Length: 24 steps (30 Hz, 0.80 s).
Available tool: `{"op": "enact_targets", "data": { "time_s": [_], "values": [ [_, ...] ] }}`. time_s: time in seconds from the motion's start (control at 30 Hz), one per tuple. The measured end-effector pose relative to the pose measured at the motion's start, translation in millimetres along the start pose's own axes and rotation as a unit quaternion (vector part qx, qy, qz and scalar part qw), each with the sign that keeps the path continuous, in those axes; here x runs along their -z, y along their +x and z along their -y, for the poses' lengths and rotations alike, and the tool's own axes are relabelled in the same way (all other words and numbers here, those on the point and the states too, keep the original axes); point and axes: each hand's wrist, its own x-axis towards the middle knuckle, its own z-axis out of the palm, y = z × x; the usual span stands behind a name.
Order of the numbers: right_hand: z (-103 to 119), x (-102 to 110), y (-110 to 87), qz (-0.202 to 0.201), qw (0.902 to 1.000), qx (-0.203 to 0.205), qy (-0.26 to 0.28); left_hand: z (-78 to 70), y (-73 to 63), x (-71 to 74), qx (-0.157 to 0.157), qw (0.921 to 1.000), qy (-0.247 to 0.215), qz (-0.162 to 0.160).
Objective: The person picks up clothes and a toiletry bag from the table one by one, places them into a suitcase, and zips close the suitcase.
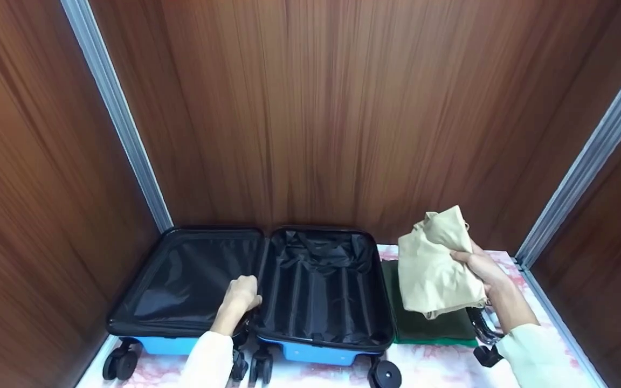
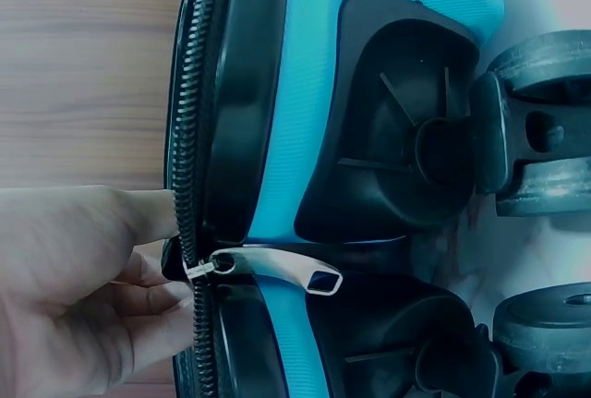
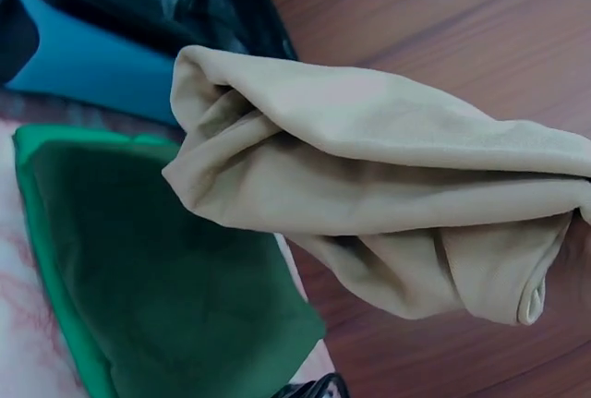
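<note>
An open suitcase [image 1: 310, 353] with a blue shell and black lining lies spread in two halves. My left hand [image 1: 242, 293] grips its zippered edge where the halves meet; in the left wrist view, the thumb and curled fingers of that hand [image 2: 83, 296] are at the zipper teeth, beside a metal zipper pull [image 2: 277, 264]. To the right, my right hand [image 1: 485, 267] holds up a folded beige garment [image 1: 434, 264], thumb on its near face. Below the garment lies a folded dark green cloth [image 3: 166, 269] on a brighter green one [image 3: 42, 223]. The right wrist view does not show the right hand clearly.
Black caster wheels [image 1: 386, 373] stick out from the suitcase's near side. A black glossy item [image 1: 483, 326], partly hidden, lies by the right forearm. Wood-grain panels [image 1: 310, 108] close off the back and sides of the pink-marbled surface [image 1: 429, 364].
</note>
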Motion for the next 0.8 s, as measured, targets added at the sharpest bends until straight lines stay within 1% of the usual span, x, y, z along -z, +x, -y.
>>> {"op": "enact_targets", "data": {
  "time_s": [0.2, 0.47, 0.57, 0.8],
  "values": [
    [7, -12, 6.7, 0.008, 0.9998, 0.013, 0.007, 0.8, -0.3, 1.7, -0.002, 0.9999, 0.002, -0.010],
    [17, -27, 14.2, 0.024, 0.9991, 0.036, -0.002, -1.1, 1.0, 2.8, 0.010, 0.9999, -0.002, 0.001],
    [18, -34, 16.8, 0.028, 0.9989, 0.037, 0.004, -1.9, 1.2, 3.2, 0.006, 1.0000, -0.002, -0.002],
    [18, -55, 28.5, 0.022, 0.9988, 0.019, 0.040, 0.5, 1.5, 4.0, 0.003, 1.0000, -0.001, -0.008]
  ]
}}
